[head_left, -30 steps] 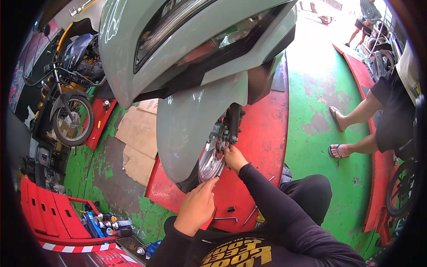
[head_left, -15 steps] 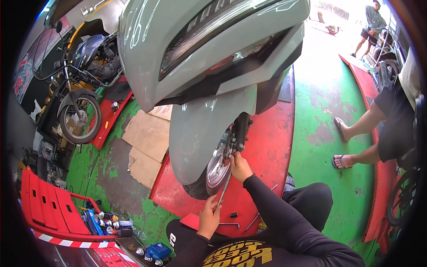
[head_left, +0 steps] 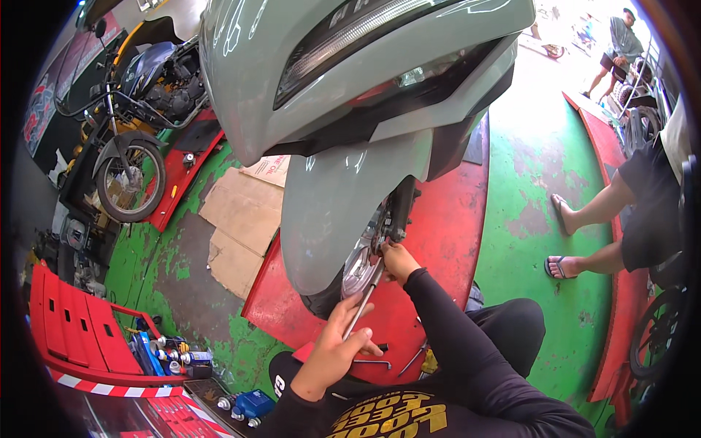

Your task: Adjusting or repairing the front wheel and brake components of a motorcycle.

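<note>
A grey-green scooter (head_left: 314, 204) stands in front of me, its front wheel (head_left: 359, 271) partly covered by the fender. My right hand (head_left: 399, 263) is closed round the upper end of a long, thin metal wrench (head_left: 373, 285) beside the wheel hub, below the dark fork leg (head_left: 401, 204). The fitting under those fingers is hidden. Lower down, my left hand (head_left: 327, 359) has its thumb and fingers spread apart, and the wrench's lower end lies against it between them. An L-shaped metal key (head_left: 376, 361) and a small black piece (head_left: 382, 347) lie near that hand.
The scooter stands on a red platform (head_left: 445, 212). Flattened cardboard (head_left: 237, 219) lies left of it. A red cabinet (head_left: 77, 321) and a blue bottle (head_left: 254, 404) are at lower left. A person in sandals (head_left: 595, 259) stands at right; a motorcycle (head_left: 139, 139) is behind left.
My left hand has opened from its closed grip on the wrench's lower end and moved slightly left. My right hand stays at the hub. The view has shifted slightly.
</note>
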